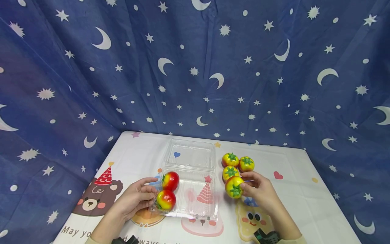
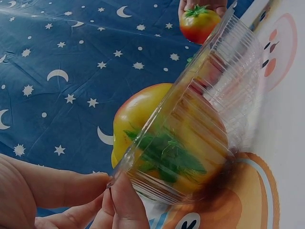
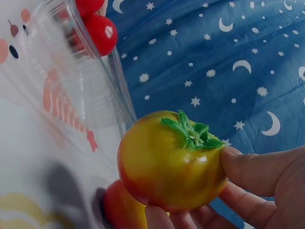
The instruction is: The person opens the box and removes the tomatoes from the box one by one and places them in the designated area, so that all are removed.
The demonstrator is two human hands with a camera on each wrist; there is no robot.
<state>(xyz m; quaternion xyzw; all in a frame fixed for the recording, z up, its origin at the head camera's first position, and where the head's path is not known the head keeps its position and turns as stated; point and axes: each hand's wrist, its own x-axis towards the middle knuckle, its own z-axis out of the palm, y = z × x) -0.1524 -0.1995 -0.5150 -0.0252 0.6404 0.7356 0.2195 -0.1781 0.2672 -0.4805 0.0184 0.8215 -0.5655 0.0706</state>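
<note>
My left hand (image 1: 137, 196) pinches the left rim of a clear plastic clamshell box (image 1: 195, 211) between thumb and fingers. The box lies with its lid (image 1: 192, 154) folded back away from me. Two red-and-yellow tomatoes (image 1: 170, 181) sit along the left side of its base; in the left wrist view, the nearer tomato (image 2: 167, 143) shows its green leaves through the plastic wall. My right hand (image 1: 260, 189) holds another tomato (image 3: 167, 162), green leaves uppermost in the right wrist view, to the right of the box. Thumb and fingers grip its side.
Three more tomatoes (image 1: 246, 164) stand grouped on the table just beyond my right hand. A white cloth (image 1: 292, 196) printed with cartoon figures covers the table. Behind and to the left hangs a dark blue curtain (image 1: 195, 84) with moons and stars.
</note>
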